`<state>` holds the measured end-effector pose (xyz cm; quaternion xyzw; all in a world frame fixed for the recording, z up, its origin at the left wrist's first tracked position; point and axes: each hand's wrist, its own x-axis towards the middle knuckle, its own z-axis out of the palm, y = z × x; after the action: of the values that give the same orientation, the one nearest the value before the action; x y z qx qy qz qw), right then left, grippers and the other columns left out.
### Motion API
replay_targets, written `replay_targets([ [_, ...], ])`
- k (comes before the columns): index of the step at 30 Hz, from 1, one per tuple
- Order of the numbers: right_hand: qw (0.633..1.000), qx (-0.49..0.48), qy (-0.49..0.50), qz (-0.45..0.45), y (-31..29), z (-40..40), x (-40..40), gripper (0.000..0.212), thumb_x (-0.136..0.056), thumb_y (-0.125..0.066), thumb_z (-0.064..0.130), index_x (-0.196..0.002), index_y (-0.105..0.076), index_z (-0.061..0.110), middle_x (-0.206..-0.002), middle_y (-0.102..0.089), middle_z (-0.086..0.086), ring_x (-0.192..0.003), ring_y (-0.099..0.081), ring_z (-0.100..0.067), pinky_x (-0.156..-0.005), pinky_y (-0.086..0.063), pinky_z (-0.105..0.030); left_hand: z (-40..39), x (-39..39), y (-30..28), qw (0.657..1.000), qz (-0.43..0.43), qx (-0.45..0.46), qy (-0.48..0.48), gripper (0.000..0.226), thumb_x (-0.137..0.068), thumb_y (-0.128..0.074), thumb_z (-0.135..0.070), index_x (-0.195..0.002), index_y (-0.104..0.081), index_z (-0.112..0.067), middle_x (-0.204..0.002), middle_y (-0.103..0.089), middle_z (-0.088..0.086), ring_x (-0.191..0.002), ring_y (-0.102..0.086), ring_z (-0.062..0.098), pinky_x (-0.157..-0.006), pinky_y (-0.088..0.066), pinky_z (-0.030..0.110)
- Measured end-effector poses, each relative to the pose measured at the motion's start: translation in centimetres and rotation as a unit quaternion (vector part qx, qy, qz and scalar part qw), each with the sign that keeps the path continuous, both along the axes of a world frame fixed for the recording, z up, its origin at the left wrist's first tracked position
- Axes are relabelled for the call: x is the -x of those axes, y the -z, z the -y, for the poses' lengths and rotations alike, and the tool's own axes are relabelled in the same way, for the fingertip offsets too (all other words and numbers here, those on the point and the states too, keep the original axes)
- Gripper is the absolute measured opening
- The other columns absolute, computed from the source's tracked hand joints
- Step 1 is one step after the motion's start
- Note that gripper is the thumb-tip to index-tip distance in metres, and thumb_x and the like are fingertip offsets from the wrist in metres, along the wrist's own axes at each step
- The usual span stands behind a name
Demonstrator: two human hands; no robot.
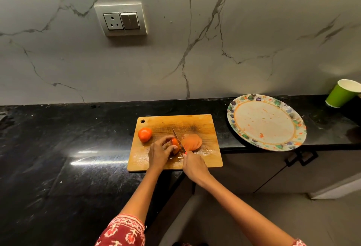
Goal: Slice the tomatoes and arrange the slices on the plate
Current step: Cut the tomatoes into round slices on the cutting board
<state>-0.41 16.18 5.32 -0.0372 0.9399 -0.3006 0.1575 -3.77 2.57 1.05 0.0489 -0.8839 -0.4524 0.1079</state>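
Our left hand (159, 153) pinches the tomato piece (175, 142) on the cutting board (197, 123) while our right hand (193, 164) grips the knife (178, 141) beside cut slices (192, 142).

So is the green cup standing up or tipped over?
Tipped. The green cup leans sideways on the counter, its white open mouth facing up and right.

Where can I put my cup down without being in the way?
Free: the black counter left of the board, and the strip between board and plate. Crowded: the board's middle, where the left hand holds a tomato, the right hand cuts with the knife, and slices lie.
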Motion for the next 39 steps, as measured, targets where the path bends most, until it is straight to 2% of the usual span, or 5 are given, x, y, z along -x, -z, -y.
replay_targets([
  [8, 1.000, -0.018, 0.010, 0.001, -0.4, 0.5, 0.1, 0.033, -0.103, -0.030, 0.025, -0.119, -0.050, 0.003, -0.115, -0.059, -0.018, -0.108, -0.056, -0.033, -0.077, -0.040, -0.034, 0.1, 0.2, 0.1, 1.000, -0.002, 0.001, -0.004, 0.032, -0.070, -0.079, -0.016, -0.100, -0.068, -0.022, -0.102, -0.070, -0.003, -0.098, -0.063, 0.012, -0.082, -0.053, 0.032],
  [11, 0.999, -0.030, 0.013, 0.000, -0.7, 0.7, 0.1, 0.034, -0.103, -0.029, 0.024, -0.122, -0.048, 0.003, -0.118, -0.058, -0.018, -0.111, -0.054, -0.033, -0.082, -0.042, -0.037, 0.2, 0.4, 0.0, 1.000, 0.003, 0.001, -0.009, 0.032, -0.070, -0.079, -0.014, -0.100, -0.069, -0.020, -0.102, -0.070, -0.001, -0.098, -0.063, 0.014, -0.083, -0.052, 0.033],
  [16, 0.999, -0.045, 0.015, 0.001, -1.0, 1.0, 0.4, 0.033, -0.103, -0.029, 0.021, -0.123, -0.048, 0.003, -0.120, -0.057, -0.018, -0.113, -0.054, -0.033, -0.083, -0.042, -0.038, -0.2, 0.2, -0.1, 1.000, 0.007, -0.005, -0.020, 0.032, -0.070, -0.079, -0.013, -0.100, -0.070, -0.019, -0.103, -0.070, -0.001, -0.098, -0.062, 0.012, -0.079, -0.049, 0.025],
  [22, 0.999, -0.017, 0.025, -0.019, -0.7, 1.0, 0.5, 0.031, -0.103, -0.031, 0.024, -0.115, -0.051, 0.003, -0.110, -0.061, -0.018, -0.104, -0.058, -0.033, -0.071, -0.037, -0.032, 0.0, 0.2, 0.0, 1.000, 0.016, -0.014, -0.023, 0.031, -0.071, -0.078, -0.015, -0.100, -0.069, -0.021, -0.105, -0.069, -0.003, -0.100, -0.062, 0.012, -0.080, -0.048, 0.025],
  [39, 1.000, -0.027, 0.013, 0.003, -0.6, 0.6, 0.2, 0.031, -0.102, -0.033, 0.023, -0.120, -0.049, 0.003, -0.115, -0.059, -0.018, -0.108, -0.056, -0.032, -0.077, -0.041, -0.034, -0.1, 0.1, -0.3, 0.999, 0.026, -0.016, -0.022, 0.033, -0.071, -0.078, -0.016, -0.103, -0.069, -0.020, -0.107, -0.069, 0.000, -0.102, -0.061, 0.014, -0.080, -0.047, 0.024],
])
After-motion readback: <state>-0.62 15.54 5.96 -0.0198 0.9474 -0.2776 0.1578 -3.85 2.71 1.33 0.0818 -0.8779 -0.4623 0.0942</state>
